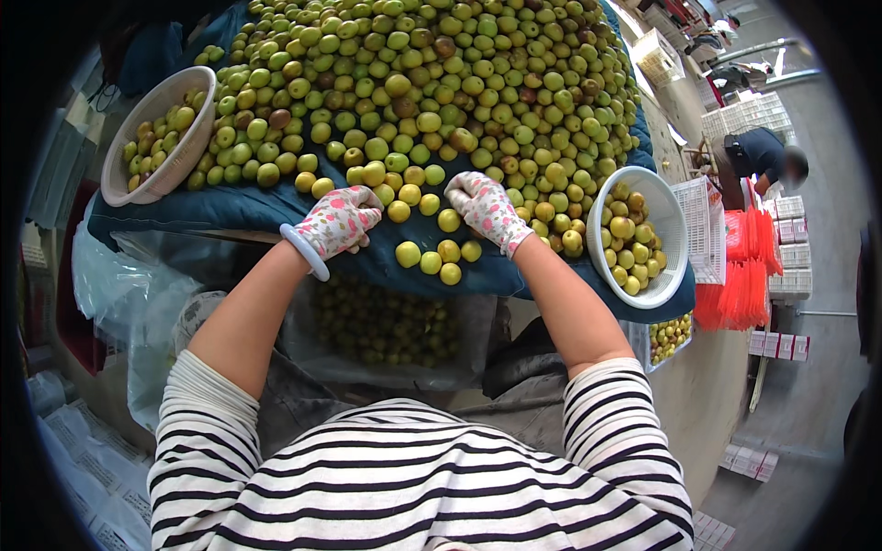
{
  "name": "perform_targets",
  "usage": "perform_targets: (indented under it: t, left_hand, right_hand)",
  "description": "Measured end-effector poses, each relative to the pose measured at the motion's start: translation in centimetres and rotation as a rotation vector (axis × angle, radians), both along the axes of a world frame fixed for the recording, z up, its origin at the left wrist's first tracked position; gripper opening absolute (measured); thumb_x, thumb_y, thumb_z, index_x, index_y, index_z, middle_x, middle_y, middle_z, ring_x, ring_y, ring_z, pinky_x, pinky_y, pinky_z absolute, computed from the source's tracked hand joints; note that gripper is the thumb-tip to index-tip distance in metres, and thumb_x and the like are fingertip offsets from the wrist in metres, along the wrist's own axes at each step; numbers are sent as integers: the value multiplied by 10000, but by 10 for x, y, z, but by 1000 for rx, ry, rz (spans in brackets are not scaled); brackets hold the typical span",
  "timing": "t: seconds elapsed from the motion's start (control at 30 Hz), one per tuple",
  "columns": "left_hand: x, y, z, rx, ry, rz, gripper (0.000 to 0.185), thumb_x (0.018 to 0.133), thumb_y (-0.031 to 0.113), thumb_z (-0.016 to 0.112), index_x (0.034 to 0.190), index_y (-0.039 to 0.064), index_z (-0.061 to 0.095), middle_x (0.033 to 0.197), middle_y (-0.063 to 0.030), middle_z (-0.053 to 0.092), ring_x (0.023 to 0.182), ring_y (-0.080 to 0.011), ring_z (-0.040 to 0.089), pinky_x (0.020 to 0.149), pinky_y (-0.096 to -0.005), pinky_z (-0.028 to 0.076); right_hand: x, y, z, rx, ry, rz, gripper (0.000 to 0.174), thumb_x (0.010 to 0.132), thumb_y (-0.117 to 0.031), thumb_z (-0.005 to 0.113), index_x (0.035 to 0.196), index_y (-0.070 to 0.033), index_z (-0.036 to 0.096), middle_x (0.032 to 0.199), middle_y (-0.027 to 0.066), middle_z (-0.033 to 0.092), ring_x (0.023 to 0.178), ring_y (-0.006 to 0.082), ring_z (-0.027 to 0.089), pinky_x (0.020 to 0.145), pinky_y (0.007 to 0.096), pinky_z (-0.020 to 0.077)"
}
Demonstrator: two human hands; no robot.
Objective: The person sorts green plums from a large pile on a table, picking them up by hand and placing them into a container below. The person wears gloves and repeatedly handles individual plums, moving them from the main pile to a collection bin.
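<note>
A large heap of round green-yellow fruits (pixel 413 89), jujube-like and some blushed brown, covers a dark blue padded cloth (pixel 351 258). My left hand (pixel 342 219), in a flowered glove with a pale ring at the wrist, has its fingers curled beside the heap's near edge. Opposite it, my right hand (pixel 486 206) wears a matching glove, fingers also bent inward, close to the fruits. Whether either hand encloses a fruit is hidden. Between and below the hands lies a small loose group of fruits (pixel 441 260).
A pale basket (pixel 114 169) of fruits tilts at left; a white basket (pixel 679 241) with fruits stands at right. Below the cloth's edge is a plastic-lined container of fruits (pixel 386 330). Another person (pixel 758 162) bends near white crates (pixel 699 220) and red mesh bags (pixel 734 296).
</note>
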State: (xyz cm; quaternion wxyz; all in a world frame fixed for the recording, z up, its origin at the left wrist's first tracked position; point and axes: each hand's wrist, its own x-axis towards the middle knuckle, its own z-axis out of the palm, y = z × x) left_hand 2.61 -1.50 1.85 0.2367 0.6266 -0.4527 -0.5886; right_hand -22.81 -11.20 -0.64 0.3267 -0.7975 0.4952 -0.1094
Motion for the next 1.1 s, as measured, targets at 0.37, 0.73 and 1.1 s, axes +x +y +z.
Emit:
perform_targets:
  t: [0.37,0.73,1.1]
  left_hand:
    - [3,0,1,0,-6,-20,192,961,131,594,1114,19,623,856,-34,639,658,-93,638,555,-246,537]
    - [0,0,1,30,17,4,195,955,134,591,1113,24,617,872,-41,636,666,-103,640,562,-254,543]
    - [1,-3,-5,56,37,21,179,960,152,586,1102,47,619,914,-29,640,669,-109,635,570,-261,543]
  right_hand:
    - [46,-33,25,-193,404,6,480,923,-93,616,1394,-162,554,1460,138,490,1259,333,562,1056,432,469]
    - [-13,25,59,605,-765,-55,487,887,-85,720,1346,-67,558,961,22,622,742,90,639,655,233,537]
    - [-28,39,64,552,-659,-177,310,831,-210,783,1058,-42,656,889,15,642,687,67,601,600,220,504]
